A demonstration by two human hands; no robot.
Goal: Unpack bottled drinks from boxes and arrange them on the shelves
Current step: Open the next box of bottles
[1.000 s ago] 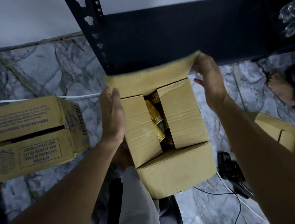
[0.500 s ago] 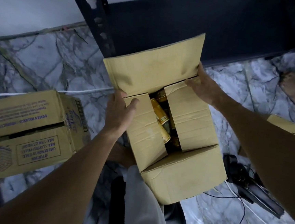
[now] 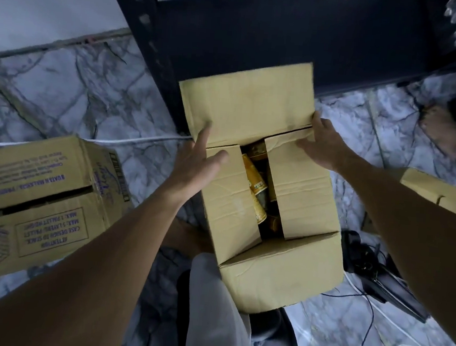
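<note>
On the marbled floor, hard against the black shelf unit [image 3: 261, 32], the cardboard box [image 3: 280, 282] was seen with its far flap [image 3: 246, 105] folded back toward the shelf; its near end was overlapped by a trouser knee [image 3: 216, 296], and whether it was borne by knee or floor could not be told; the two inner flaps were only partly parted, and the bottles [image 3: 257, 186], amber with gold labels, were visible in the gap between them, apparently lying slanted rather than upright; none had been taken out yet.

Left hand [image 3: 194, 167]: fingers straight and apart, index tip laid on the far flap, thumb laid on the left inner flap [image 3: 230, 200]; nothing was gripped. Right hand [image 3: 323, 145]: spread flat over the far corner of the right inner flap [image 3: 302, 190], at the fold; nothing was clamped either.

Risks, as judged:
- far flap not held down firmly; it could spring back over the opening and block the reach;
- if the box was balanced on the knee, it could be tipped when the inner flaps are pulled; loose slanted bottles could be rolled out onto hard stone;
- shelf edge sits close over the box; a bottle lifted straight up could be knocked against it;
- cables [image 3: 370, 295] lay just beside the box on the right; a snag is possible if the box is dragged;
- a printed carton [image 3: 40, 192] lay near on the left, so room on that side was limited.
</note>
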